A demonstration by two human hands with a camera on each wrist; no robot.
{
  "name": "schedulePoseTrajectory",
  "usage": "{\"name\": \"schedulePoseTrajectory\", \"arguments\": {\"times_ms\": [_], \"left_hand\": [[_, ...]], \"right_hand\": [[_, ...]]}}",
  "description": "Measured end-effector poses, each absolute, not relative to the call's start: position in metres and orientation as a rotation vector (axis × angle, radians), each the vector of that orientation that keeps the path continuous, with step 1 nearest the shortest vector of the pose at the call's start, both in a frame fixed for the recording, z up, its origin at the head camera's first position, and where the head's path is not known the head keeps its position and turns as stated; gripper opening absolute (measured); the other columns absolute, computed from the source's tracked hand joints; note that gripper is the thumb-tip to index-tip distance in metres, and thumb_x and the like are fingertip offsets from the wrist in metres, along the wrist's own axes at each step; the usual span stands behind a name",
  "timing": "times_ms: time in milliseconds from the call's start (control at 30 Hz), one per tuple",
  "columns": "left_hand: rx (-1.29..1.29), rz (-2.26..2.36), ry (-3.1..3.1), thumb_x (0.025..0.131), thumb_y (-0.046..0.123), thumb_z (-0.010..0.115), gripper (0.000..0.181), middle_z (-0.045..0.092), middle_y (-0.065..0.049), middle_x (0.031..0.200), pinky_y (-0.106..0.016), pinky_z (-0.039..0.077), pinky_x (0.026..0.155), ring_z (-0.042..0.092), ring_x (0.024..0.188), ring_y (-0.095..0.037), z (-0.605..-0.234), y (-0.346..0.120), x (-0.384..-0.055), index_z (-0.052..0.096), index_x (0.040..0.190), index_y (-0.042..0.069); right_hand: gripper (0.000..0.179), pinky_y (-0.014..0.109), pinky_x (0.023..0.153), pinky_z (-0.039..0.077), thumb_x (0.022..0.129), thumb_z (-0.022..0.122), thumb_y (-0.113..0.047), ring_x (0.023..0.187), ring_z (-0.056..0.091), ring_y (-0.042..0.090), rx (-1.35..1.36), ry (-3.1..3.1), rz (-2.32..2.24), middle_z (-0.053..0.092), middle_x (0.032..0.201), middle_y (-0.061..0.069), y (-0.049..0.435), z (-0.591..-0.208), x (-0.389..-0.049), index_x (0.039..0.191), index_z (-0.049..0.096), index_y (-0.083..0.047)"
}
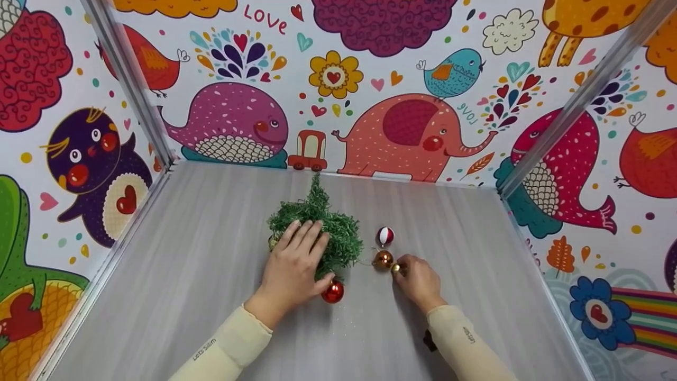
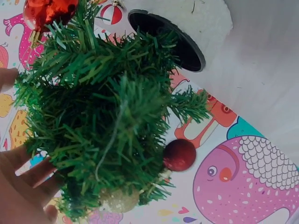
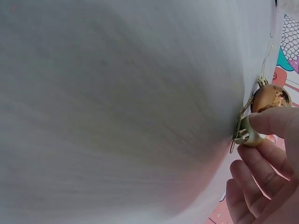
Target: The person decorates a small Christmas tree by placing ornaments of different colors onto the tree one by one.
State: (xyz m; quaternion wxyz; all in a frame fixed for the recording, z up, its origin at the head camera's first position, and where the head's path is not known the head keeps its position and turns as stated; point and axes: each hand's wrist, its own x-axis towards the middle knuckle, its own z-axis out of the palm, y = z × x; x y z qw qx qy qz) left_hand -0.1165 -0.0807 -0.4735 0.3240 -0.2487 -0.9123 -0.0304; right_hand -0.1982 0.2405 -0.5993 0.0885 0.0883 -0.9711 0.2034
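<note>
Head view. Small artificial tree [image 1: 341, 238] on the table [image 1: 174, 275]. Left grip [image 1: 296, 264] lies over the tree's near-left side, fingers straight, slightly parted. Shiny red ball [image 1: 332, 292] at the tree's near edge. Right of the tree: red-and-white ball [image 1: 385, 235], copper ball [image 1: 383, 259], then small gold ball [image 1: 395, 268], pinched by the right grip [image 1: 420, 278]. Step in hand, my reading: picking up the small gold ball, tree steadied. Next move probably calls for lifting it clear, then hanging it on the tree. Left sleeve [image 1: 227, 344] and right sleeve [image 1: 463, 338] read "Lets Slim"; wall [image 1: 370, 71] beyond the tree reads "LOVE".

Left wrist view. Dark red ball [image 2: 180, 155] and glittery pale ball [image 2: 120, 200] on the tree; black disc [image 2: 166, 39], likely its base, partly behind greenery. Fingers apart at the tree's edge.

Right wrist view. Thumb and forefinger pinch the small gold ball, cap [image 3: 241, 136] exposed. Copper ball just beside; contact, cannot tell. No label legible.
</note>
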Motion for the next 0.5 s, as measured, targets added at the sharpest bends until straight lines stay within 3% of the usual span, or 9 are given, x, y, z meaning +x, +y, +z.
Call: {"name": "schedulePoseTrajectory", "arguments": {"times_ms": [233,500], "left_hand": [[-0.706,-0.123,-2.374,0.073,0.052,0.077,0.076,0.053,-0.018,0.142,-0.047,0.021,0.118,0.050,0.130,-0.034,-0.474,-0.089,-0.117,0.061,0.131,0.005],[-0.726,-0.152,-2.364,0.074,0.051,0.074,0.071,0.054,-0.017,0.141,-0.046,0.019,0.118,0.050,0.130,-0.033,-0.473,-0.094,-0.116,0.062,0.128,0.006]], "right_hand": [[0.018,0.049,0.073,0.054,0.082,0.077,-0.018,0.087,0.065,0.026,0.269,-2.895,0.602,0.068,0.092,0.002,0.239,-0.598,-0.197,0.098,0.074,-0.012],[0.017,0.048,0.072,0.054,0.081,0.078,-0.019,0.084,0.065,0.025,0.289,-2.856,0.580,0.068,0.089,0.002,0.239,-0.599,-0.196,0.096,0.074,-0.011]]}}
